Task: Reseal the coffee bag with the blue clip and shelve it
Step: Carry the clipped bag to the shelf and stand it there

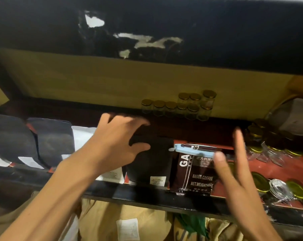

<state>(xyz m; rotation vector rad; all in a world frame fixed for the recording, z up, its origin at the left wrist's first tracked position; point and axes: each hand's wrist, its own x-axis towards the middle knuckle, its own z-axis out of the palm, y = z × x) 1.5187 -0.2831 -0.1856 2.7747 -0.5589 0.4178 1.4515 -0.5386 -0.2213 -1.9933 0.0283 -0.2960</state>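
Observation:
A dark brown coffee bag point(196, 173) printed "BAKED COFFEE" stands upright on the red shelf point(284, 171), its folded top held shut by a light blue clip point(194, 150). My right hand point(234, 164) is just right of the bag, fingers spread, with a fingertip near the clip's right end; it grips nothing. My left hand point(116, 141) hovers with its fingers apart over a plain black bag point(150, 162) that stands directly left of the coffee bag. The black bag's top is partly hidden by that hand.
More dark bags point(53, 141) and a white one point(83, 136) line the shelf to the left. Small gold-lidded glass jars point(182, 106) stand at the back; other jars point(279, 186) lie at the right. The shelf's black front edge point(147, 195) runs below. Brown paper sacks point(129, 223) sit underneath.

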